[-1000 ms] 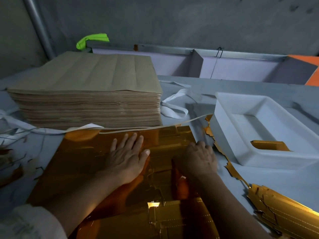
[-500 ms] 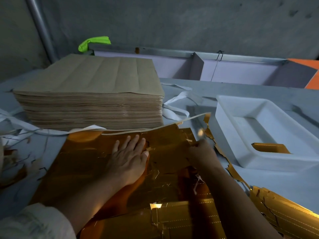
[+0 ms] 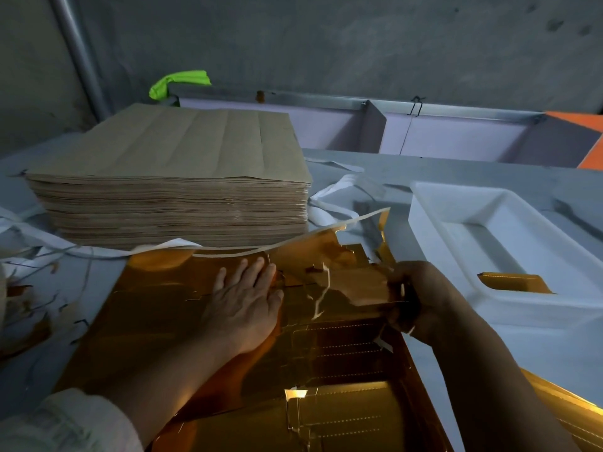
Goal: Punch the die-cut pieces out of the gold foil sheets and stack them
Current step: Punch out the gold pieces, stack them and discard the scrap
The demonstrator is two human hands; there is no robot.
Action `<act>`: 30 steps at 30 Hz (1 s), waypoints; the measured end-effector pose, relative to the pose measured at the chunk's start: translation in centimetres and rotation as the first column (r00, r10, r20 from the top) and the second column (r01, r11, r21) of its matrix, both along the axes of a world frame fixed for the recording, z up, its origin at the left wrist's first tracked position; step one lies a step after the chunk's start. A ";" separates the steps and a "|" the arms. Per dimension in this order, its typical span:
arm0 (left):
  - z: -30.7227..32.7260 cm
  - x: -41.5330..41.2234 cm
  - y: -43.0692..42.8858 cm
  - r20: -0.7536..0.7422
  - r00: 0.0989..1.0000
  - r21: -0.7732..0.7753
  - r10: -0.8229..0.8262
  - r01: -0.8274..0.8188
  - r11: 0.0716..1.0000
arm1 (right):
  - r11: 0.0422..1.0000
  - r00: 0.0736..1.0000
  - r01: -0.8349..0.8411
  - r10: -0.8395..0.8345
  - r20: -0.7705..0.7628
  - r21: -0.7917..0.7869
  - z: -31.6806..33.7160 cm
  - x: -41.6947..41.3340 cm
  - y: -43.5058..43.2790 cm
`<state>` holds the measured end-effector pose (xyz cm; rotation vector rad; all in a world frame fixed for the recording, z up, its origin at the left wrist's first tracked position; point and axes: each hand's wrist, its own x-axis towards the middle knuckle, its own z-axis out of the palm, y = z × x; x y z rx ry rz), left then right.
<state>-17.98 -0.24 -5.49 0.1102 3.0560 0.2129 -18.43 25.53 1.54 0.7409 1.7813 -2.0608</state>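
Now my left grip (image 3: 244, 303) lies flat, fingers straight, pressing the gold foil sheet (image 3: 153, 324) on the bench (image 3: 473, 171), near ctr. Right grip (image 3: 421, 298) pinches a die-cut piece (image 3: 359, 285), tilted above sheet's far-right part. Another gold piece (image 3: 515, 282) sits in the white tray (image 3: 434, 203), right.

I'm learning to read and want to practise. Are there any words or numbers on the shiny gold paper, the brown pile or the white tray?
None: no word, number, label or sign can be read anywhere in this view.
The gold foil sheet shows only cut lines and dotted perforations.
The brown paper stack is plain.
The white tray is blank.
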 end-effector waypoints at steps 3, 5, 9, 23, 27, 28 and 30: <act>0.0 0.0 0.0 0.004 1.000 0.005 0.001 -0.001 1.000 | 0.996 0.999 0.030 -0.033 -0.033 -0.083 0.2 -0.1 -0.1; 0.0 -0.1 0.0 0.003 1.000 0.011 0.002 -0.002 1.000 | 0.993 0.995 0.059 -0.066 -0.069 -0.106 0.2 -0.5 -0.5; -0.1 -0.1 0.1 -0.022 1.000 0.002 0.003 -0.003 1.000 | 0.999 0.998 0.028 -0.030 -0.061 -0.047 0.1 -1.6 -2.1; 0.3 0.0 0.1 0.004 1.000 -0.015 0.011 -0.011 1.000 | 0.971 0.978 0.128 -0.091 -0.187 0.200 -2.3 -4.7 -6.2; 0.3 0.0 0.2 0.006 1.000 -0.021 0.021 -0.021 1.000 | 0.944 0.961 0.211 -0.153 -0.230 0.254 -3.3 -4.6 -5.9; 0.2 0.0 0.2 0.008 1.000 -0.023 0.019 -0.019 1.000 | 0.937 0.957 0.228 -0.165 -0.238 0.263 -3.4 -4.6 -5.7; 0.2 0.0 0.1 0.007 1.000 -0.023 0.013 -0.013 1.000 | 0.924 0.950 0.262 -0.196 -0.244 0.277 -3.3 -4.4 -5.2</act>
